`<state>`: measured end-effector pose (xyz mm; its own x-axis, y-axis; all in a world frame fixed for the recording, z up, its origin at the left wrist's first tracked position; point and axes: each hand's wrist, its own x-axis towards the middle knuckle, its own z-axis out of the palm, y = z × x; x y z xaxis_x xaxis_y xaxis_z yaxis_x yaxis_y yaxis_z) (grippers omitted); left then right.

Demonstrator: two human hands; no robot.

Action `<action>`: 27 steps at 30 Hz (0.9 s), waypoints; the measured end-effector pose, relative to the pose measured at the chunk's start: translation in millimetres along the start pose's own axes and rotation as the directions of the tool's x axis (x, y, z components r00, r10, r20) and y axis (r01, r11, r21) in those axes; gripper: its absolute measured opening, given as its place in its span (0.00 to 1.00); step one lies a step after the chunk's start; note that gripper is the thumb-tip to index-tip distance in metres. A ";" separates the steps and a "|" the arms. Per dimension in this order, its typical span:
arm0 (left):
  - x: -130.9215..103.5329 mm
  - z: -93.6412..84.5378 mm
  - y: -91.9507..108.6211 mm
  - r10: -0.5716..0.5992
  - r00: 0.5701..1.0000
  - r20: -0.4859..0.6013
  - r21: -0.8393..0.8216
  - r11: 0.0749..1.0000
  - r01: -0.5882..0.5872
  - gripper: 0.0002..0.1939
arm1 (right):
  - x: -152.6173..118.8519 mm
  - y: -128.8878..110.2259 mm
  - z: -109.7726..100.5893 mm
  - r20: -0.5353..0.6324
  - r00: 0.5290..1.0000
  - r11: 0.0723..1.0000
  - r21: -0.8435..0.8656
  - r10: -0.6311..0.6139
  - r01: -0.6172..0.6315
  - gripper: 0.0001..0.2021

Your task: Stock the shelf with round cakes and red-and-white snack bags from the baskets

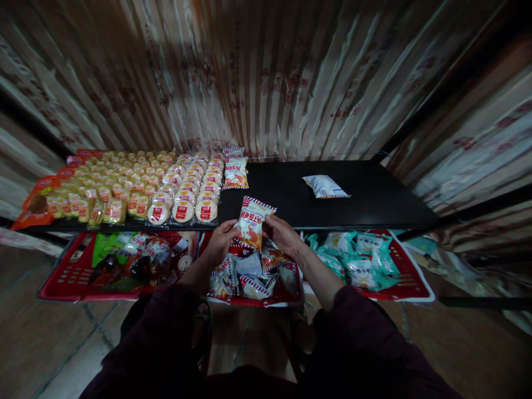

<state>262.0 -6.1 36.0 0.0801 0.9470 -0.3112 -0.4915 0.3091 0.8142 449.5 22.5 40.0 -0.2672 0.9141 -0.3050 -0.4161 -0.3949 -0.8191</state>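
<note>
Between my two hands, a white and orange snack bag (252, 224) with striped edges is held upright over the shelf's front edge. My left hand (222, 242) pinches its left side, and my right hand (283, 235) grips its right side. Similar bags (235, 172) lie on the black shelf (274, 185), beside rows of round white crackers (206, 208). A pale bag (326, 186) lies alone farther right on the shelf. Below my hands, a red basket (266, 302) holds several more striped bags.
Small yellow packs (114, 210) and orange packets (37, 205) fill the shelf's left part. A red basket (62, 280) with mixed snacks stands below left; another red basket (409, 277) with teal packets stands below right. A patterned curtain (266, 83) hangs behind.
</note>
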 end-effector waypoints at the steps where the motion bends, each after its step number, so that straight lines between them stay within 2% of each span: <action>1: -0.6 1.2 0.8 0.002 1.000 -0.007 0.009 1.000 -0.002 0.17 | 0.2 0.5 -0.3 0.005 1.000 1.000 0.000 -0.007 0.007 0.14; 7: 0.3 6.9 0.5 0.053 0.997 -0.054 0.032 0.998 -0.052 0.24 | 1.0 6.1 -1.6 0.059 0.998 0.999 -0.027 -0.015 0.017 0.14; 14: 8.5 7.1 -6.1 0.134 0.988 -0.083 0.065 0.990 -0.128 0.27 | -0.8 12.1 1.7 0.091 0.996 0.997 -0.078 -0.006 0.013 0.24; 21: 11.9 11.5 -8.7 0.139 0.987 -0.084 0.091 0.987 -0.131 0.26 | 0.1 17.7 8.4 0.013 0.998 0.995 -0.075 -0.064 0.065 0.26; 27: 18.1 15.0 -10.4 0.195 0.977 -0.085 0.089 0.978 -0.187 0.19 | 1.6 17.2 11.3 -0.014 0.993 0.992 -0.050 -0.114 0.113 0.25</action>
<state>281.6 9.1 29.2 -0.0913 0.9781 -0.1870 -0.4184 0.1327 0.8985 432.1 16.1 30.9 -0.2056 0.9544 -0.2165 -0.3992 -0.2838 -0.8718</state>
